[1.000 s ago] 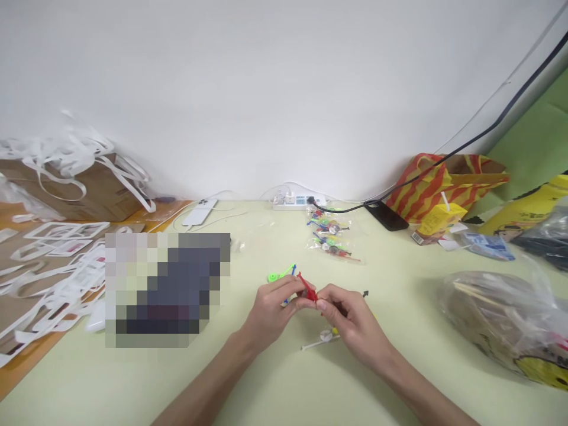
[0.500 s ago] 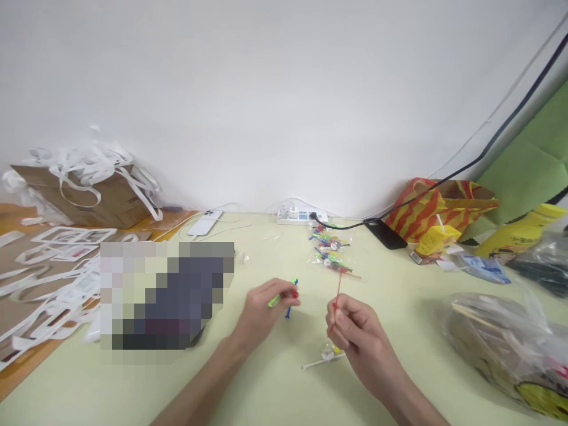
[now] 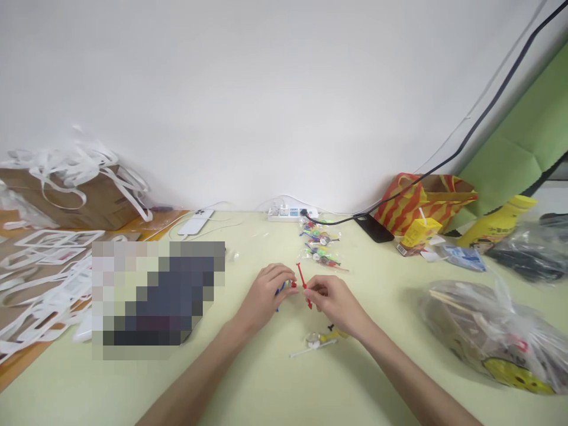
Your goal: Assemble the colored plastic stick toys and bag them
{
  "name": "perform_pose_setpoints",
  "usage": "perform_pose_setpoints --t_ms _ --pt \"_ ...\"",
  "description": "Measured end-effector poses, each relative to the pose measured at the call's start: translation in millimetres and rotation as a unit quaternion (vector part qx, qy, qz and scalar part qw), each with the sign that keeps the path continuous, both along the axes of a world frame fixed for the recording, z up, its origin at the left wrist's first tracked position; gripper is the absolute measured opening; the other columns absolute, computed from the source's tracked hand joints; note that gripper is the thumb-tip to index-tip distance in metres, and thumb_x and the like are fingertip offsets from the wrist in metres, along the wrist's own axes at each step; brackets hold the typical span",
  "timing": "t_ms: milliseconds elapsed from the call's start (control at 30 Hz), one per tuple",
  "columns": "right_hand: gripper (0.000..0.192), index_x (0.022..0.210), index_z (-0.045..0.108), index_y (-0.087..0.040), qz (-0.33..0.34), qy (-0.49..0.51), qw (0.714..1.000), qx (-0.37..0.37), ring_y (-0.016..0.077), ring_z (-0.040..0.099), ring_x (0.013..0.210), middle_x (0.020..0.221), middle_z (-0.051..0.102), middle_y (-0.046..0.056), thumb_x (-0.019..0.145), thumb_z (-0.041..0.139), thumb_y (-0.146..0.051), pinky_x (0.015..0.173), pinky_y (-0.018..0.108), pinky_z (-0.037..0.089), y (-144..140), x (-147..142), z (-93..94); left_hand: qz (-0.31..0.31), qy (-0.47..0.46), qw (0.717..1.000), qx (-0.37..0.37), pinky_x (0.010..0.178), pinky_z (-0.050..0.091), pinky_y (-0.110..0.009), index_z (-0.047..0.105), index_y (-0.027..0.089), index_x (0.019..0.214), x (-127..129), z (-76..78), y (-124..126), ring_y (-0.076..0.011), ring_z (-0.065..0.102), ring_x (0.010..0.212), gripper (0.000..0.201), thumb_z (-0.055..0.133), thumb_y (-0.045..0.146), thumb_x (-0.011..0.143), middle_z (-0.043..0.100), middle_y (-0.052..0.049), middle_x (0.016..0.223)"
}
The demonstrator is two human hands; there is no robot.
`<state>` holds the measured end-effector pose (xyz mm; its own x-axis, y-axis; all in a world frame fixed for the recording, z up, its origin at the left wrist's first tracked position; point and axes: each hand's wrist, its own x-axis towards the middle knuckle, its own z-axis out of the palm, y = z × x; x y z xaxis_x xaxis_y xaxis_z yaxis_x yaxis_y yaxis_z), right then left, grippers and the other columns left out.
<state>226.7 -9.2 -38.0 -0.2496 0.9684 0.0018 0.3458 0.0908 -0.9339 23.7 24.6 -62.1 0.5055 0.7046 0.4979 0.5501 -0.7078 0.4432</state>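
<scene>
My left hand (image 3: pixel 265 296) is closed over small plastic parts. A blue piece (image 3: pixel 278 300) sticks out beneath its fingers, and a red bit (image 3: pixel 293 284) shows at the fingertips. My right hand (image 3: pixel 335 300) pinches a thin red plastic stick (image 3: pixel 302 273) with an arrow-like lower end. The stick is tilted, and a small gap separates it from the left fingertips. Below the right hand, a yellow piece (image 3: pixel 329 338), a clear round piece (image 3: pixel 312 338) and a white stick (image 3: pixel 313 349) lie on the table.
Clear packets of colourful plastic parts (image 3: pixel 323 239) lie beyond my hands, near a power strip (image 3: pixel 284 214). At left are a white phone (image 3: pixel 196 222) and white straps (image 3: pixel 66 296). A tied plastic bag (image 3: pixel 470 331), juice box (image 3: pixel 419 235) and black phone (image 3: pixel 375 229) are at right.
My right hand has moved left and up with the red stick, bringing it close to my left hand. The yellow piece on the table is now more exposed. The view has shifted slightly right.
</scene>
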Motion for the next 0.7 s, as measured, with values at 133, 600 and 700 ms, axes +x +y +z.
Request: perform_pose_setpoints --t_ms 133,600,700 --pt "0.013 0.08 0.061 -0.02 -0.026 -0.147 0.986 0.072 0.0177 0.062 0.065 0.069 0.07 0.001 0.09 0.054 -0.018 0.058 0.027 0.039 1.4 -0.5 -10.7 -0.011 0.055 0.998 0.001 0.105 0.046 -0.045 0.069 0.023 0.097 3.4 -6.8 5.1 -0.0245 0.056 0.125 0.009 0.065 0.031 0.094 0.066 -0.007 0.125" --pt "0.011 0.106 0.061 -0.02 -0.011 -0.326 0.919 0.223 0.0226 0.065 0.083 0.081 0.071 0.003 0.097 0.057 -0.016 0.076 0.033 0.039 -3.8 -14.2 -23.1 0.05 0.082 0.995 -0.008 0.089 0.048 -0.038 0.065 0.022 0.101 3.4 -10.3 -7.3 -0.0218 0.06 0.098 0.01 0.058 0.028 0.099 0.068 -0.003 0.096" --pt "0.012 0.107 0.061 -0.021 0.016 -0.268 0.924 0.271 0.0207 0.064 0.084 0.085 0.071 0.003 0.1 0.052 -0.018 0.077 0.032 0.039 -6.5 3.7 -16.7 0.048 0.088 0.995 0.012 0.092 0.048 -0.04 0.067 0.023 0.101 1.8 -10.4 -8.1 -0.0223 0.061 0.099 0.01 0.061 0.03 0.097 0.068 -0.004 0.099"
